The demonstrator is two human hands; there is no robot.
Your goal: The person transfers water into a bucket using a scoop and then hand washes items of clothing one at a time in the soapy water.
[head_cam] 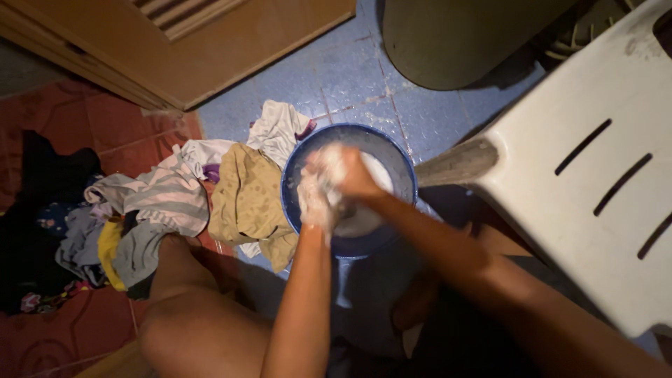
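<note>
A blue round basin (402, 164) with soapy water stands on the floor in front of me. Over it, both hands grip a wet white soapy cloth (329, 164). My left hand (313, 203) is closed on the lower part of the cloth, covered in suds. My right hand (355, 175) is closed on its upper part, pressed against the left. A tan garment (248, 199) hangs over the basin's left rim.
A heap of clothes (150, 203), striped, grey, yellow and dark, lies left of the basin on red tiles. A white plastic chair (595, 168) stands at right. A wooden door (189, 49) is at the back, a dark round tub (455, 38) beyond the basin.
</note>
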